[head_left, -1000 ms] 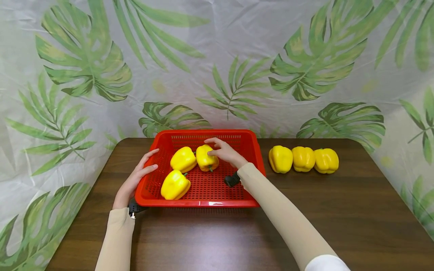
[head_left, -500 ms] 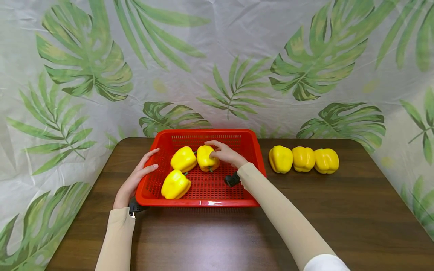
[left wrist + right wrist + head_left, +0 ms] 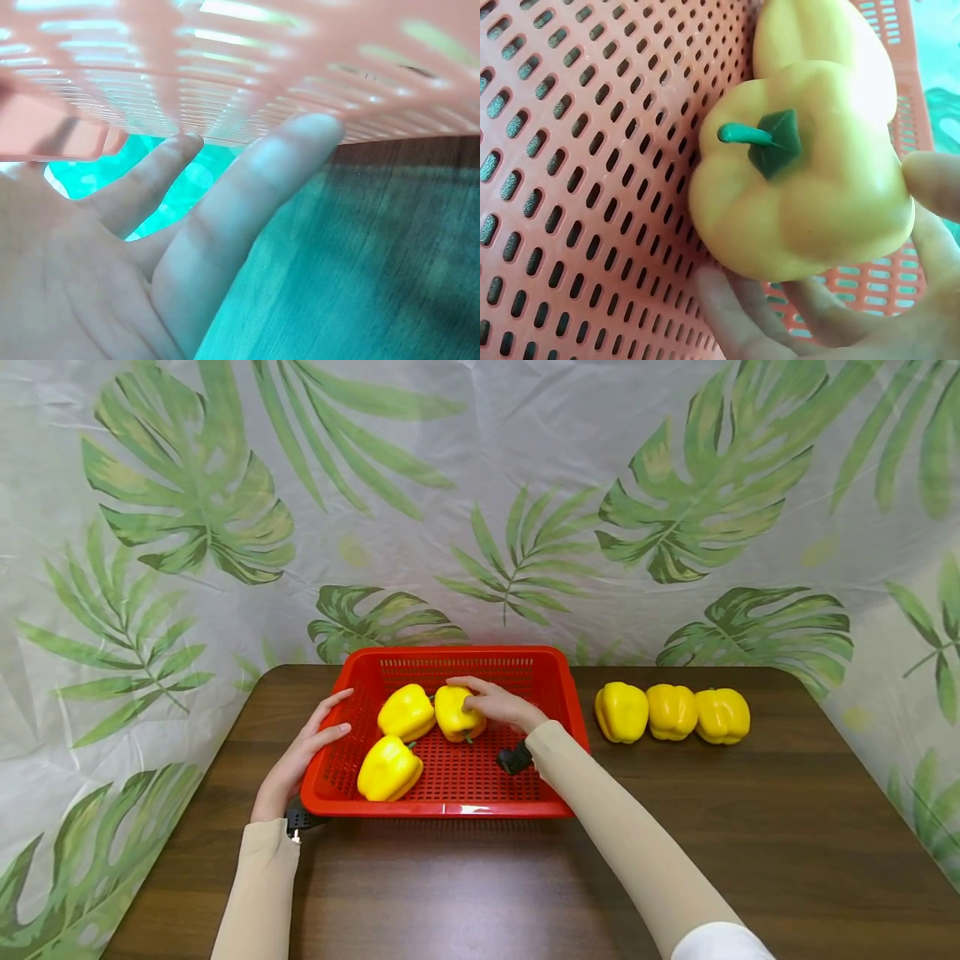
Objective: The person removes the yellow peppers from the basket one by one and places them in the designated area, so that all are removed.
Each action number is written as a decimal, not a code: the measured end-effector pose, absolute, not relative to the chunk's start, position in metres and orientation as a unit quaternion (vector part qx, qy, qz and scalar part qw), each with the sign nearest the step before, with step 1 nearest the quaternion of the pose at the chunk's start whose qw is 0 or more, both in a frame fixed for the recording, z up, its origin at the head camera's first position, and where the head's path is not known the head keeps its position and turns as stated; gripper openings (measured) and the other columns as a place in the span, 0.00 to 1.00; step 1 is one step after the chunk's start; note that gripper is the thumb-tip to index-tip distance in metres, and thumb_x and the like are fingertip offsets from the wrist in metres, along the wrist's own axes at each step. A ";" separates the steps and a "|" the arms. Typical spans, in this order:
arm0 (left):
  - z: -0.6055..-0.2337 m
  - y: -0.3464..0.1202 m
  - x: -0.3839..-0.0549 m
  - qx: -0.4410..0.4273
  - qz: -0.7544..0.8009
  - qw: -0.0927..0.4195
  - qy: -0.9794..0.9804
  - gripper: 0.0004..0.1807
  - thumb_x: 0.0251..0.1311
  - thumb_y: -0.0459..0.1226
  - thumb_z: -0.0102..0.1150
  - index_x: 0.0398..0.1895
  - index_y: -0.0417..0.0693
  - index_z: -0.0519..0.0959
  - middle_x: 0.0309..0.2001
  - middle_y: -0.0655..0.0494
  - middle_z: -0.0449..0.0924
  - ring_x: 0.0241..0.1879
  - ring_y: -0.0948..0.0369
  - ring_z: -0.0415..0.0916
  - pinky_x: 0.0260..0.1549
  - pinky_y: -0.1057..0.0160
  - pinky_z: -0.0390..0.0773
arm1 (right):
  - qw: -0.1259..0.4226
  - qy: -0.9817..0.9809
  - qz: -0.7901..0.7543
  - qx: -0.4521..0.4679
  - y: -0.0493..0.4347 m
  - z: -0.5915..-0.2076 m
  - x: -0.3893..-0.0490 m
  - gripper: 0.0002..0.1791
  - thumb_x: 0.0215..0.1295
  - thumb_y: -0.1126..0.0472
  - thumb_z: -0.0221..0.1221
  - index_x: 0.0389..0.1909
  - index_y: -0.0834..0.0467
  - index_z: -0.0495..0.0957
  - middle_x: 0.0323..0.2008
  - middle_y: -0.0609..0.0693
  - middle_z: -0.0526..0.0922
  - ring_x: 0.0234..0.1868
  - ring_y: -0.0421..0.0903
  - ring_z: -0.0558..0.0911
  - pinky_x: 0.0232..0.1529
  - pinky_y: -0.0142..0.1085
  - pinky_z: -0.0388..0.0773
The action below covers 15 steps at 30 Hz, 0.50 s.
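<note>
A red perforated plastic basket point(image 3: 465, 807) has three yellow bell peppers in it. My right hand point(image 3: 498, 703) holds the back right bell pepper point(image 3: 456, 717); its thumb and fingers sit around the pepper's sides, and the green stem shows in the right wrist view. Beside it lies a second bell pepper point(image 3: 406, 713), and a third bell pepper point(image 3: 389, 769) is nearer the basket's front. My left hand point(image 3: 296, 760) rests against the basket's left side. In the left wrist view, the straight fingers point(image 3: 225, 210) touch the slotted outer wall point(image 3: 247, 82).
To the right of the basket, three more yellow bell peppers point(image 3: 671, 712) stand in a row on the brown wooden table point(image 3: 750, 827). Behind the table hangs a leaf-patterned cloth point(image 3: 525, 460). Black wrist cameras point(image 3: 514, 758) are strapped to both arms.
My right hand's fingers have come down slightly and closed around the back right bell pepper, which has barely shifted. The left hand and the basket look nearly the same.
</note>
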<state>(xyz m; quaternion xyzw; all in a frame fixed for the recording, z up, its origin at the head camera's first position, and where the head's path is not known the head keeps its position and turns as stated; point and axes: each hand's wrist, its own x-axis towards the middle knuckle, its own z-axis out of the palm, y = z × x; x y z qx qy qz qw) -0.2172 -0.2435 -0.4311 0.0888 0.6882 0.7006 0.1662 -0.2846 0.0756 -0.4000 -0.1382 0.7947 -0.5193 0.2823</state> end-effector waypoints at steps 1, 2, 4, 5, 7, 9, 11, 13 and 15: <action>-0.431 -0.244 -0.217 0.089 0.700 0.166 0.688 0.32 0.71 0.36 0.41 0.75 0.57 0.45 0.69 0.42 0.48 0.62 0.40 0.59 0.51 0.49 0.74 | 0.282 0.796 -0.518 -0.138 0.076 -0.400 -0.284 0.31 0.69 0.66 0.46 0.72 0.48 0.59 0.71 0.54 0.55 0.60 0.53 0.66 0.53 0.45 0.72; -0.431 -0.244 -0.217 0.089 0.701 0.166 0.688 0.32 0.71 0.36 0.41 0.75 0.57 0.45 0.69 0.42 0.48 0.62 0.40 0.59 0.51 0.49 0.74 | 0.280 0.798 -0.514 -0.140 0.076 -0.399 -0.284 0.30 0.69 0.65 0.47 0.72 0.48 0.59 0.71 0.54 0.56 0.60 0.53 0.66 0.53 0.44 0.71; -0.432 -0.244 -0.218 0.088 0.699 0.167 0.689 0.32 0.71 0.37 0.41 0.75 0.57 0.45 0.69 0.42 0.48 0.61 0.40 0.59 0.51 0.49 0.74 | 0.281 0.791 -0.525 -0.138 0.077 -0.398 -0.284 0.30 0.70 0.64 0.47 0.72 0.48 0.59 0.70 0.55 0.57 0.58 0.53 0.68 0.52 0.46 0.73; -0.432 -0.244 -0.218 0.088 0.699 0.167 0.690 0.32 0.71 0.37 0.41 0.75 0.57 0.45 0.69 0.42 0.48 0.61 0.40 0.59 0.51 0.49 0.74 | 0.281 0.787 -0.532 -0.139 0.077 -0.398 -0.284 0.29 0.70 0.64 0.47 0.72 0.49 0.59 0.69 0.57 0.58 0.57 0.54 0.69 0.52 0.48 0.73; -0.432 -0.245 -0.218 0.086 0.697 0.167 0.692 0.32 0.71 0.37 0.41 0.75 0.57 0.45 0.69 0.42 0.48 0.61 0.40 0.59 0.51 0.49 0.75 | 0.278 0.778 -0.547 -0.139 0.078 -0.397 -0.284 0.29 0.70 0.64 0.47 0.71 0.50 0.58 0.67 0.59 0.59 0.54 0.55 0.72 0.52 0.51 0.74; -0.432 -0.245 -0.218 0.084 0.696 0.167 0.694 0.32 0.71 0.36 0.41 0.75 0.58 0.45 0.70 0.43 0.48 0.62 0.40 0.59 0.50 0.49 0.75 | 0.273 0.769 -0.562 -0.136 0.079 -0.394 -0.283 0.29 0.70 0.64 0.48 0.71 0.50 0.58 0.66 0.61 0.61 0.52 0.55 0.73 0.52 0.55 0.73; -0.431 -0.245 -0.218 0.082 0.694 0.167 0.695 0.32 0.71 0.36 0.41 0.75 0.58 0.45 0.70 0.44 0.48 0.62 0.40 0.59 0.50 0.50 0.75 | 0.265 0.768 -0.567 -0.134 0.080 -0.392 -0.283 0.30 0.68 0.63 0.49 0.71 0.49 0.59 0.64 0.61 0.63 0.51 0.55 0.74 0.52 0.57 0.73; -0.431 -0.245 -0.218 0.080 0.695 0.167 0.695 0.33 0.70 0.36 0.42 0.75 0.58 0.45 0.70 0.44 0.48 0.62 0.40 0.59 0.50 0.50 0.75 | 0.257 0.770 -0.569 -0.133 0.081 -0.388 -0.282 0.30 0.67 0.63 0.51 0.70 0.47 0.59 0.64 0.60 0.63 0.52 0.55 0.73 0.53 0.58 0.72; -0.431 -0.245 -0.219 0.081 0.696 0.169 0.693 0.33 0.70 0.36 0.41 0.75 0.58 0.45 0.70 0.44 0.48 0.63 0.40 0.58 0.50 0.49 0.75 | 0.250 0.770 -0.572 -0.133 0.083 -0.385 -0.281 0.31 0.67 0.62 0.52 0.70 0.45 0.59 0.64 0.60 0.63 0.54 0.55 0.72 0.53 0.59 0.71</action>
